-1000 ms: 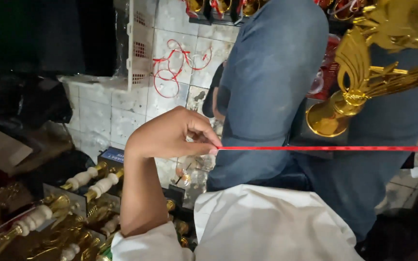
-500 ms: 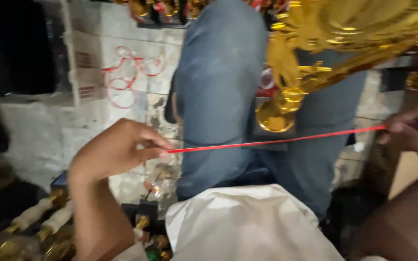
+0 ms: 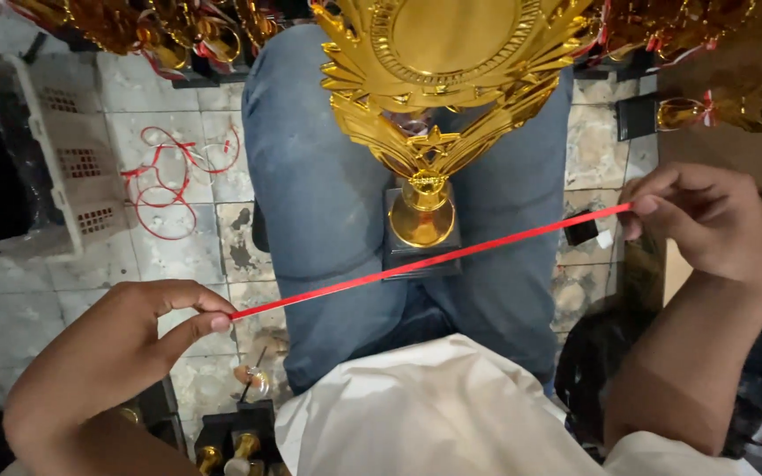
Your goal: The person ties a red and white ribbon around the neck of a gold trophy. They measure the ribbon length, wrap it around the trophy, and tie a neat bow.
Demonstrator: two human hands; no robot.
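Observation:
A thin red ribbon is stretched taut across my lap, rising from lower left to upper right. My left hand pinches its left end between thumb and forefinger. My right hand pinches the right end. Behind the ribbon a gold trophy with a round medallion and leaf wings stands upright on its dark base between my knees, which are in blue jeans. The ribbon crosses in front of the trophy's base.
Loose red ribbon scraps lie on the worn tiled floor at left, beside a white perforated plastic basket. More gold trophies crowd the top edge and right. Small gold parts sit near my left forearm.
The view has swung down and right, so the trophy now stands centred between my knees. My right hand has come fully into view. Both hands still hold the ribbon taut.

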